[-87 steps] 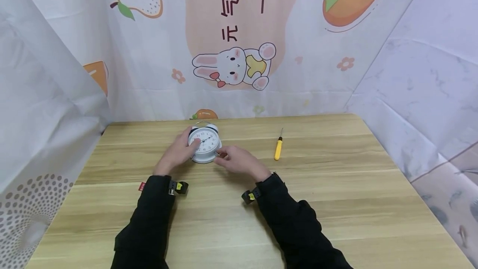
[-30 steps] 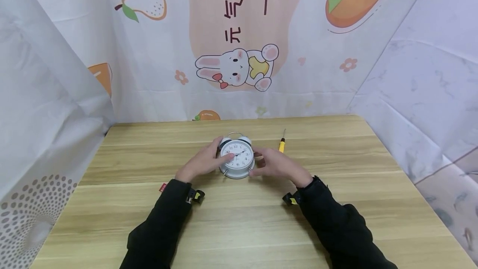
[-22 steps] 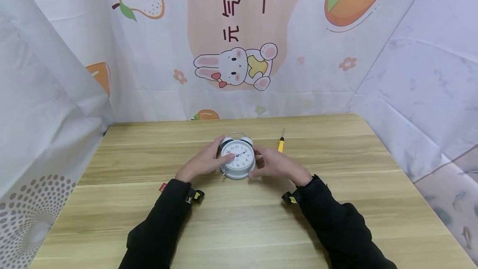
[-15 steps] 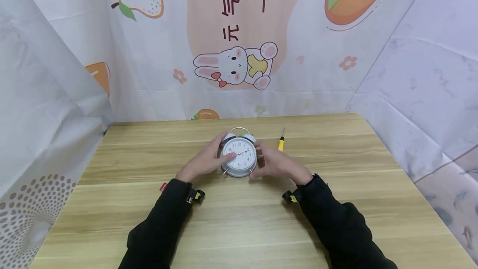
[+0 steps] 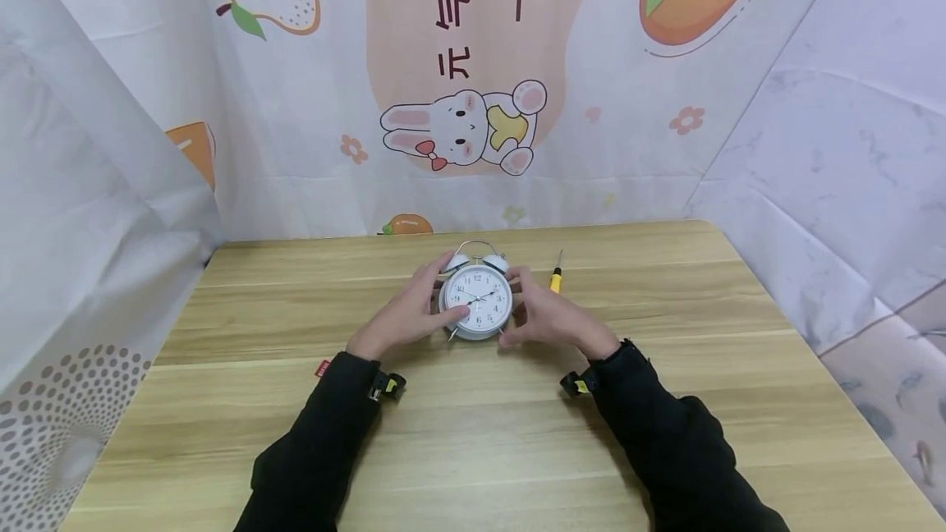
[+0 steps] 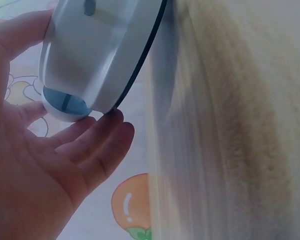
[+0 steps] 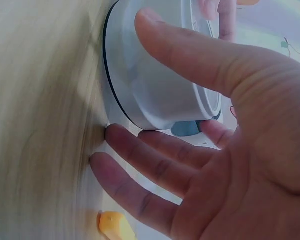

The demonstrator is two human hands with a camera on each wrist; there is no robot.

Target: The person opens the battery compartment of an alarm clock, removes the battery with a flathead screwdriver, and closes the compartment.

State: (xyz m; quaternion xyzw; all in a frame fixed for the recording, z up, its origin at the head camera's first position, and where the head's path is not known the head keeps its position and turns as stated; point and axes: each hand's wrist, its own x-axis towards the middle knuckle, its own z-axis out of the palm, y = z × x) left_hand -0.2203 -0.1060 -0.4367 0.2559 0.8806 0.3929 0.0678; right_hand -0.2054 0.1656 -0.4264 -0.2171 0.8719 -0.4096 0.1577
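Note:
A white twin-bell alarm clock (image 5: pixel 479 299) with a wire handle and short metal legs tilts back near the middle of the wooden table, face towards the head camera. The left hand (image 5: pixel 405 310) grips its left side, thumb over the front rim, fingers by the bell and back edge. From the other side the right hand (image 5: pixel 550 312) holds it, thumb low and fingers bent around the upper right. In the left wrist view the clock body (image 6: pixel 97 55) stands off the table surface on its tilt. The right wrist view shows the right thumb (image 7: pixel 190 50) along the casing.
Just behind the right hand lies a yellow-handled screwdriver (image 5: pixel 556 279), partly covered by it. A small red tag (image 5: pixel 322 369) shows by the left sleeve. A printed curtain (image 5: pixel 296 105) hangs along the table's (image 5: pixel 458 450) back edge.
Both hands first brought the clock right and nearer from the back left. Over the last second its top has risen from lying far back to a steeper stance, handle higher.

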